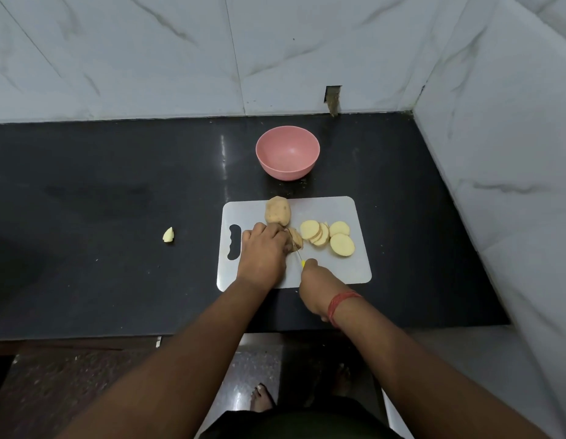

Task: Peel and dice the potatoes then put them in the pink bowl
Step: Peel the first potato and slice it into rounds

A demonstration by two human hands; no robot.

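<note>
Across the dark bench [117, 217], running below a wall of pale marbled tile, a white cutting board [338, 267] is lying in front of you. Behind the board, well apart from it, the pink bowl [288, 152] is sitting upright. Your left hand [262, 251] is resting on the board with its fingers curled down onto a partly cut potato [296, 238], holding it steady. Your right hand [313, 289] is gripping a knife [299, 257] with a yellow handle, its thin blade meeting the potato just beside your left fingertips. A whole potato [277, 210] is lying at the board's far edge. Round potato slices [327, 237] are lying overlapped on the board to the right. One small potato piece [168, 235] is sitting alone on the bench, far left.
</note>
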